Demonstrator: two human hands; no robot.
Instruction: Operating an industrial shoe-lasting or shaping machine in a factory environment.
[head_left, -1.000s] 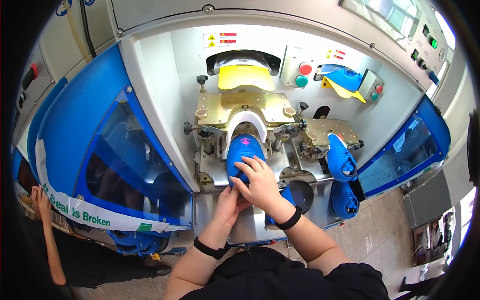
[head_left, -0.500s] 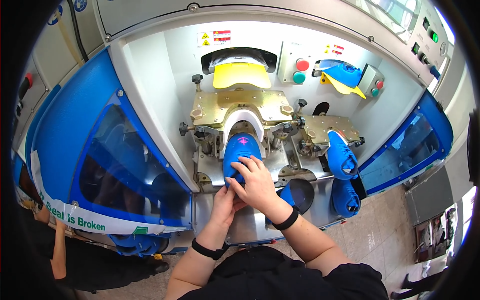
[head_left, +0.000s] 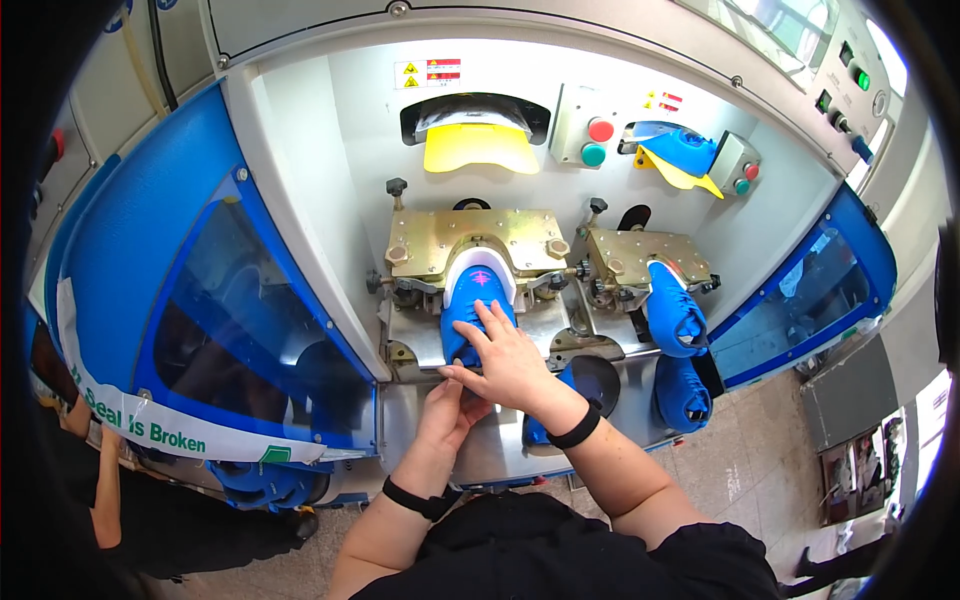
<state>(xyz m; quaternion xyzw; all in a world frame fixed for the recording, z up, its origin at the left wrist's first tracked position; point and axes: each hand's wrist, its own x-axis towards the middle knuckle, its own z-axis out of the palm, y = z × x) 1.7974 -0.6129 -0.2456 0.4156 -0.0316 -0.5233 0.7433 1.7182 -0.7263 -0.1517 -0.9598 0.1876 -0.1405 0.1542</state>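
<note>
A blue shoe upper [head_left: 463, 316] with a small pink mark points toe-first into a white U-shaped pad [head_left: 482, 258] under a brass-coloured clamp plate [head_left: 420, 240]. My right hand [head_left: 515, 368] lies over the upper's lacing area, fingers spread and touching it. Just behind the heel end is my left hand [head_left: 447, 418], palm up, its fingers loosely bent and apart. My right hand partly covers the left fingertips, so their contact with the heel cannot be seen. Each wrist wears a black band.
A second clamp station [head_left: 650, 255] at the right holds another blue upper [head_left: 674, 315]. More blue uppers stand on the front ledge [head_left: 405, 430]. Yellow flaps [head_left: 480, 148] and button boxes [head_left: 580, 125] sit on the back wall. Blue windowed panels flank the bay. A person stands at lower left.
The white pad and clamp plate now sit closer around the toe. My right hand's fingers are spread wider, and my left hand shows slightly farther from the heel.
</note>
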